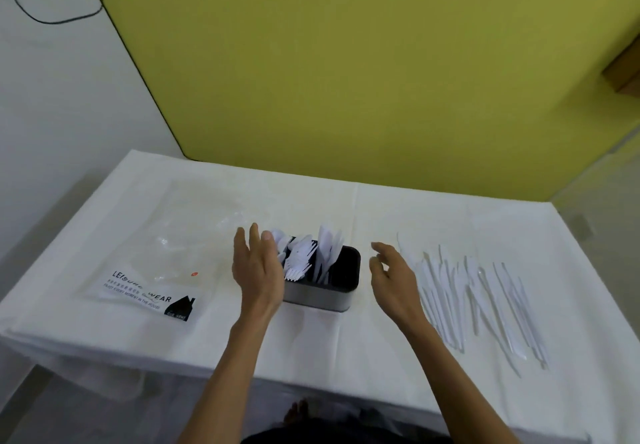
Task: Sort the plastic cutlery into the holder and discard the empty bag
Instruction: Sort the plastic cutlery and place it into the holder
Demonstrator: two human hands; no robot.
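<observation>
Dark oblong holder (318,296) bristling with white cutlery (301,256); clear printed bag (156,253) left of it, loose pieces (485,298) right. Flanking it, left hand (258,263) and right hand (391,270), grips apart.

So the holder (322,293) sat about mid-table (381,208), a bit nearer the front edge. The bag (156,270) lay flat to its left, toward the left edge, and the loose cutlery (485,305) was spread on the right side, apart from the holder. In the holder, forks (298,260) stood left of the knives (327,253). The left hand (258,270) was right against the holder's left end, and the right hand (393,277) was between the holder and the loose pile.
</observation>
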